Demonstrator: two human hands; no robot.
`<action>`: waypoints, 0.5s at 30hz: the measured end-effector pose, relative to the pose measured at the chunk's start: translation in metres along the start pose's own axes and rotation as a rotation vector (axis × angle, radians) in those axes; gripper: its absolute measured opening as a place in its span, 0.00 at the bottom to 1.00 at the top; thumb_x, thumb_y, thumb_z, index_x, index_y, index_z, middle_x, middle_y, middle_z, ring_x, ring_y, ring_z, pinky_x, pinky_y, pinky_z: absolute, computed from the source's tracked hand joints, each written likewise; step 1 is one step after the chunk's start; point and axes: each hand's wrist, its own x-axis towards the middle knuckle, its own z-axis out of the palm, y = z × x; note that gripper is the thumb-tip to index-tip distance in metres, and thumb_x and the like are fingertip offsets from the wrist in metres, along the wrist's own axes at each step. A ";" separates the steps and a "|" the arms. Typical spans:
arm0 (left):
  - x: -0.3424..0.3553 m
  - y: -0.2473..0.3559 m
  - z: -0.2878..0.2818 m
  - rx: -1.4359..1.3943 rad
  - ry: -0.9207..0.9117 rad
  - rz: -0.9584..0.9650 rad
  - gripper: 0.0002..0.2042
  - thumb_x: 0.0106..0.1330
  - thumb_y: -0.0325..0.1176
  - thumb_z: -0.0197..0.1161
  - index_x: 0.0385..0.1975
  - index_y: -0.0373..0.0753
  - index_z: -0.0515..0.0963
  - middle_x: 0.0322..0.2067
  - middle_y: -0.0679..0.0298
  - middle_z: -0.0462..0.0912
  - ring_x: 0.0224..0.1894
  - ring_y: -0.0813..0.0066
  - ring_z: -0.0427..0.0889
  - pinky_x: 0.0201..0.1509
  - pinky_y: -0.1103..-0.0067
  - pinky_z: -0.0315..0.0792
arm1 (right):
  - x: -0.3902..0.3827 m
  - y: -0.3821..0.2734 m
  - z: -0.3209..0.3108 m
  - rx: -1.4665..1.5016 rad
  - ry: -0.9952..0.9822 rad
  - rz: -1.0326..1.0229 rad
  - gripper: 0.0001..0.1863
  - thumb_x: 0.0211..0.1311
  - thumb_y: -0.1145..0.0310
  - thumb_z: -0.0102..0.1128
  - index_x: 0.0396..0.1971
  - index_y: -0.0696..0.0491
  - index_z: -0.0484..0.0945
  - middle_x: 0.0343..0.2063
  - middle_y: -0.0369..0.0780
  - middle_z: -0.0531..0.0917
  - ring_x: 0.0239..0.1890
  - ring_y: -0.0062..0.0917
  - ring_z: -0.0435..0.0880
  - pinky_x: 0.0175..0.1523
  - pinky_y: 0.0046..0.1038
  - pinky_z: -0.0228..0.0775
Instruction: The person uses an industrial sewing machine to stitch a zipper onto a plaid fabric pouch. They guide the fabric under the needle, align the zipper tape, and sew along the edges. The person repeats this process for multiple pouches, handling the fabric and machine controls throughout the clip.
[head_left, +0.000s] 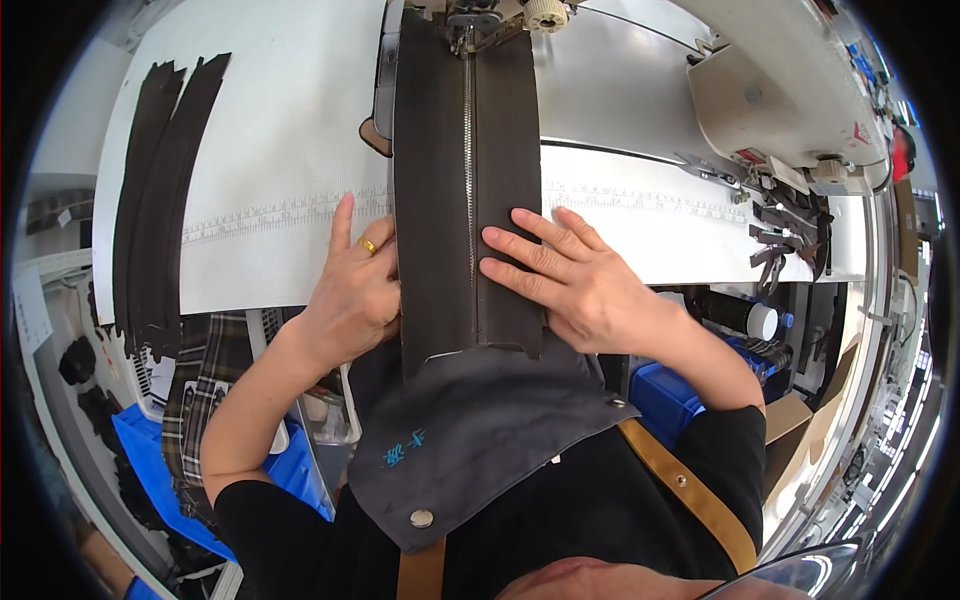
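A long dark brown panel (pixel 433 200), like leather, lies lengthwise on the white table, its far end under the sewing machine's presser foot (pixel 465 40). A metal zipper (pixel 469 150) runs down its middle. My left hand (pixel 355 285), with a gold ring, grips the panel's left edge. Its index finger points away from me, and the other fingertips are partly hidden at the edge. My right hand (pixel 585 275) lies flat on the panel's right half, fingers spread, just right of the zipper line. The panel's near end hangs over the table edge above my grey apron (pixel 480 420).
Dark strips (pixel 165 200) lie at the table's left. The sewing machine's arm (pixel 790 90) spans the upper right. Dark scraps (pixel 790 230) pile at the right end. Blue bins (pixel 660 395) and a white-capped black bottle (pixel 745 315) sit below the table. A printed ruler (pixel 290 212) crosses the tabletop.
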 end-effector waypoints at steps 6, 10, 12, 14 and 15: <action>0.002 0.000 0.001 0.044 0.020 0.019 0.14 0.46 0.30 0.65 0.36 0.43 0.80 0.49 0.61 0.76 0.56 0.63 0.70 0.65 0.43 0.41 | 0.025 0.010 0.005 0.142 0.236 0.029 0.21 0.55 0.66 0.61 0.49 0.54 0.75 0.56 0.41 0.72 0.59 0.38 0.68 0.61 0.44 0.62; -0.002 -0.002 0.000 0.058 0.007 0.040 0.08 0.46 0.29 0.64 0.28 0.41 0.80 0.47 0.62 0.76 0.54 0.66 0.72 0.65 0.44 0.41 | 0.021 0.009 0.015 -0.106 0.261 0.046 0.22 0.55 0.61 0.62 0.50 0.51 0.76 0.55 0.40 0.73 0.57 0.36 0.70 0.59 0.42 0.65; -0.001 -0.001 0.002 0.068 0.056 0.048 0.06 0.46 0.29 0.64 0.25 0.41 0.79 0.46 0.62 0.76 0.53 0.67 0.72 0.66 0.44 0.41 | 0.021 0.010 0.017 -0.113 0.278 0.033 0.22 0.54 0.61 0.62 0.49 0.51 0.76 0.54 0.39 0.73 0.56 0.36 0.70 0.58 0.42 0.65; -0.002 -0.002 0.002 0.076 0.034 0.063 0.06 0.45 0.30 0.65 0.25 0.41 0.80 0.45 0.63 0.77 0.53 0.67 0.73 0.66 0.45 0.42 | 0.022 0.008 0.019 -0.116 0.290 0.032 0.22 0.54 0.61 0.62 0.49 0.51 0.76 0.54 0.39 0.74 0.56 0.35 0.71 0.58 0.43 0.65; -0.002 -0.002 0.001 0.080 0.024 0.070 0.07 0.45 0.30 0.66 0.25 0.42 0.80 0.44 0.63 0.77 0.53 0.67 0.73 0.65 0.45 0.42 | 0.024 0.007 0.019 -0.123 0.296 0.032 0.22 0.54 0.61 0.62 0.49 0.51 0.76 0.54 0.39 0.74 0.56 0.35 0.71 0.58 0.43 0.65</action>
